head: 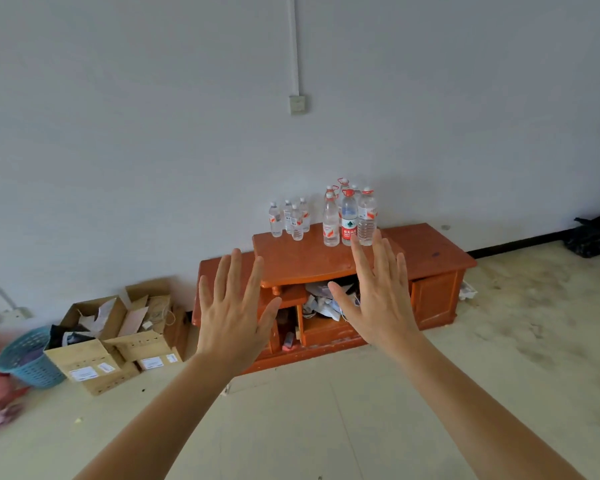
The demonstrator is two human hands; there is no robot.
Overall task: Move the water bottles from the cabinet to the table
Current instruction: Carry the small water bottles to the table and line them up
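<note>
A low orange wooden cabinet (430, 254) stands against the white wall. On its raised top stand several small water bottles (290, 220) at the left and several taller bottles with red caps (349, 216) at the right. My left hand (234, 310) and my right hand (381, 292) are both raised in front of the cabinet, backs toward me, fingers straight and spread, holding nothing. They are well short of the bottles, and no table is in view.
Open cardboard boxes (118, 337) with papers and a blue plastic basket (28, 358) sit on the floor left of the cabinet. Clutter (323, 299) fills the cabinet's open shelf. A black bag (593, 233) lies at the far right by the wall.
</note>
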